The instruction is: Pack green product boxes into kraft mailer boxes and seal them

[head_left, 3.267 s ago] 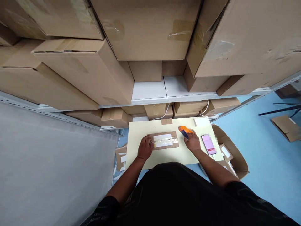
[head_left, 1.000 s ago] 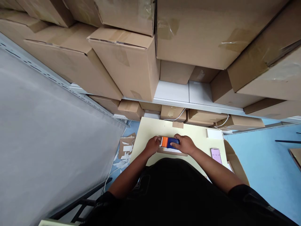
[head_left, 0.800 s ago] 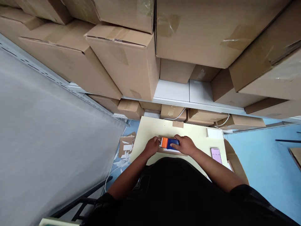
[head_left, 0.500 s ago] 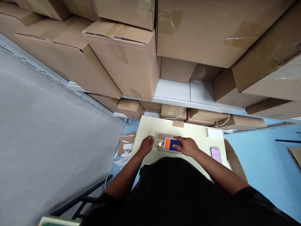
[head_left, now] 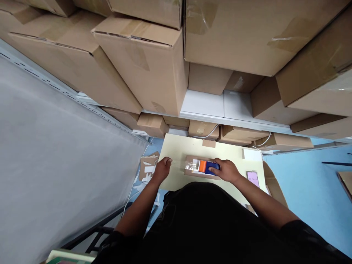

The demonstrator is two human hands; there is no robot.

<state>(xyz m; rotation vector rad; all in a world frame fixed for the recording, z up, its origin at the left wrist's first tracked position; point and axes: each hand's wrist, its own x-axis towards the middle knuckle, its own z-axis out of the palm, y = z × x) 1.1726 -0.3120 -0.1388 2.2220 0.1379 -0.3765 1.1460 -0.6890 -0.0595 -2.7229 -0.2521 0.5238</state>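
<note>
My right hand (head_left: 227, 170) is closed around a blue and orange tape dispenser (head_left: 209, 167), thumb across its blue body. The dispenser sits low over a small brown cardboard box (head_left: 205, 176) lying lengthwise on the pale yellow table (head_left: 178, 141). Shiny clear tape (head_left: 189, 166) runs from the orange end over the left part of the box, above something white. Off the box's left end, my left hand (head_left: 163, 168) is closed in a pinch. A faint transparent strip reaches toward its fingertips, which appear to grip the tape's end.
A phone (head_left: 252, 178) showing a timer lies on the table's right side, with a white box (head_left: 252, 154) behind it. A cardboard scrap (head_left: 209, 143) is at the back edge. Shelves of large cartons (head_left: 140, 66) rise ahead. An open carton with paper scraps (head_left: 149, 168) stands left.
My left hand has moved left, away from the box. My right hand has slid the dispenser right along the box, and more clear tape shows behind its orange end.
</note>
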